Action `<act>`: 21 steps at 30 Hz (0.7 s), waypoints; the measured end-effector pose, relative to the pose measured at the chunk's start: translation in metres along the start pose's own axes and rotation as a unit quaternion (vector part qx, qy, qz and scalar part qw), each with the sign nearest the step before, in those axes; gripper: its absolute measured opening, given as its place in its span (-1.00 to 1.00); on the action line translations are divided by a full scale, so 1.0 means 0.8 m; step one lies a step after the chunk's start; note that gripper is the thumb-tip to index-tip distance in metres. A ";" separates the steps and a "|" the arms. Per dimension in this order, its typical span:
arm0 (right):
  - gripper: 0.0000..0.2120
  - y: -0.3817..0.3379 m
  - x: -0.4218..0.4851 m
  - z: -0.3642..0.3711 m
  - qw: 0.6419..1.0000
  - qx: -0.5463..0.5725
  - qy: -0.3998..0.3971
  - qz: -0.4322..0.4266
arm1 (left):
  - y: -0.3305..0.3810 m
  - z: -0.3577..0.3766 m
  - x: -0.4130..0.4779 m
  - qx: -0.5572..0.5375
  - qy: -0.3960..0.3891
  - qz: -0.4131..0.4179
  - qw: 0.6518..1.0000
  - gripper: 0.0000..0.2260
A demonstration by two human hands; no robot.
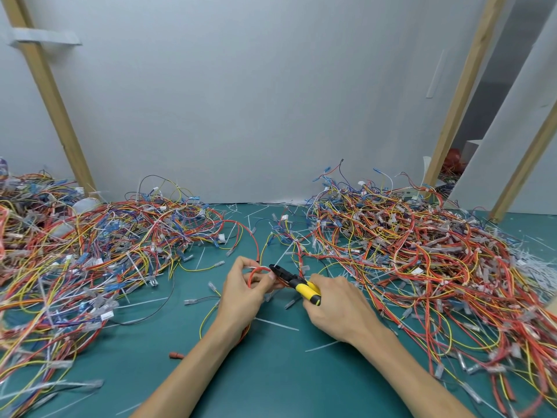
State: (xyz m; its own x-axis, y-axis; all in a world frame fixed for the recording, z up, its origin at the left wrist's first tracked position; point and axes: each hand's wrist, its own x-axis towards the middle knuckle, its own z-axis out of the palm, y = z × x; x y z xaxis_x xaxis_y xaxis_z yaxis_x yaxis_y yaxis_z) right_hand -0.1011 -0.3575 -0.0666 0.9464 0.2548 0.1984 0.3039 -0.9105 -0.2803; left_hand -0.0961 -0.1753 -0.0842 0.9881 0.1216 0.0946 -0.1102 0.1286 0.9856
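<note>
1. The teal surface (271, 372) carries two large heaps of coloured wire harnesses, the left heap (90, 251) and the right heap (422, 251). The work sits in the gap between them, near the middle.
2. The right hand (334, 306) is clenched round the yellow handles of the cutters (297, 282).
3. The left hand (244, 292) pinches a red wire loop (259, 270) between thumb and fingers, holding it just above the surface.
4. The cutters' long axis runs from near right, at the handles, to far left. The black nose points at the loop and touches it or nearly so.
5. The step in hand is probably snipping a tie off the loop, though the tie itself is too small to make out.
6. The next move calls for seating the blades on the tie alone, clear of the insulation, then squeezing.
</note>
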 end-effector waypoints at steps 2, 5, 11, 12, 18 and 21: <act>-0.76 0.000 0.000 -0.001 1.000 -0.002 -0.002 0.002 | 0.000 0.001 0.000 0.006 -0.001 0.002 1.000 -0.81; -0.73 0.000 -0.001 -0.002 1.000 -0.005 0.004 0.005 | 0.000 0.001 0.000 0.008 -0.002 0.002 1.000 -0.81; -0.74 -0.003 -0.001 -0.001 1.000 -0.019 0.016 0.016 | -0.001 0.001 0.000 0.014 0.001 0.004 1.000 -0.79; -0.75 -0.003 -0.001 0.000 0.999 -0.022 0.020 0.019 | -0.001 0.000 0.000 0.015 0.001 0.006 1.000 -0.79; -0.76 -0.002 -0.002 0.000 0.999 -0.015 0.022 0.022 | -0.001 0.000 -0.001 0.021 -0.002 0.008 1.000 -0.80; -0.75 -0.002 -0.001 -0.001 1.000 -0.012 0.017 0.023 | 0.000 0.000 -0.001 0.013 -0.002 0.002 1.000 -0.79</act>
State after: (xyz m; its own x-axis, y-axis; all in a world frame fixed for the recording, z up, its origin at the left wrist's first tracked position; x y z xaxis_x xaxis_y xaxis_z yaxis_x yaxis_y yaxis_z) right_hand -0.1024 -0.3566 -0.0657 0.9550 0.2009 0.2182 0.2565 -0.9289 -0.2671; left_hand -0.0966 -0.1750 -0.0843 0.9880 0.1187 0.0983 -0.1107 0.1019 0.9886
